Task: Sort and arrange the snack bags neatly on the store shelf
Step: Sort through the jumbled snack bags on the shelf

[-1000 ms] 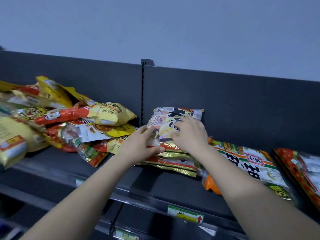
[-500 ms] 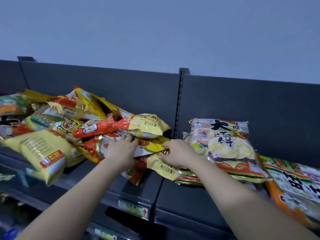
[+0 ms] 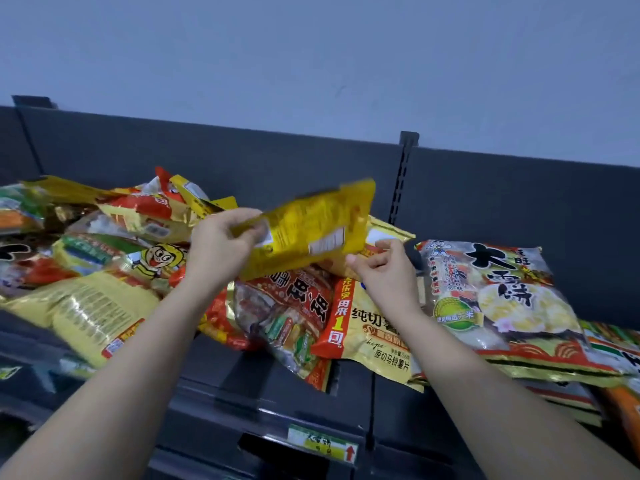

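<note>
Left hand (image 3: 221, 244) pinched yellow bag (image 3: 311, 226), centre frame; right hand (image 3: 384, 271) half-curled beside it, hold unclear. Advised: support both ends.

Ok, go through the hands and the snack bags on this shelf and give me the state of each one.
Yellow bag: held above the pile, tilted, blurred.
Left hand: pinches that bag's edge.
Right hand: fingers curled by the bag's corner; contact unclear.
Rice cracker bag: flat, face up, atop a stack.
Potato chip bag: flat, overhanging the shelf edge.
Pile: jumbled, unsorted.
</note>
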